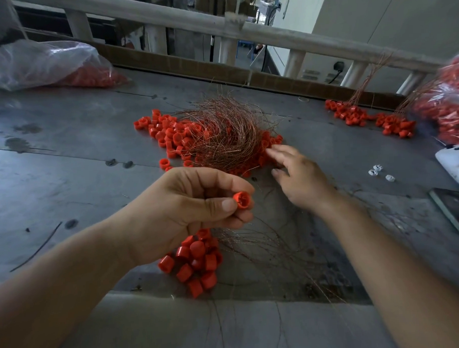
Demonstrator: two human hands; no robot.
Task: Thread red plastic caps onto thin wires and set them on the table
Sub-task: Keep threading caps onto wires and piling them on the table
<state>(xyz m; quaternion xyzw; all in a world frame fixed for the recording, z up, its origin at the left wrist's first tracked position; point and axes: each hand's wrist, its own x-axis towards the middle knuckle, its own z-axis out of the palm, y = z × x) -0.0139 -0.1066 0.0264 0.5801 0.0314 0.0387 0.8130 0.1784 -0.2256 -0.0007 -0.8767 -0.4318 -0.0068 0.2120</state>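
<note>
— What's in the left hand [193, 209]?

— A single red cap [243, 199], pinched between the thumb and the curled fingers, its open end turned up toward us. The hand is held above the grey table [66, 153], and just below it lies a bunch of caps [197, 261] with thin wires [264, 245] trailing off to the right.

— And the right hand [298, 176]?

— Fingers out straight and spread, holding nothing. The fingertips are at the near edge of the heap of loose caps [169, 134]. I can't tell whether they touch it.

— That coppery nest?

— A tangle of wire [227, 132], lying on top of the heap in the middle of the table.

— Anything further out?

— Two threaded bunches [351, 112] at the far right, their wires leaning up toward the railing [165, 17]. A clear plastic bag of caps [45, 63] is at the far left, with another bag [449, 101] at the right edge. A few small white clips [376, 170] lie beside a white device [454, 163].
</note>
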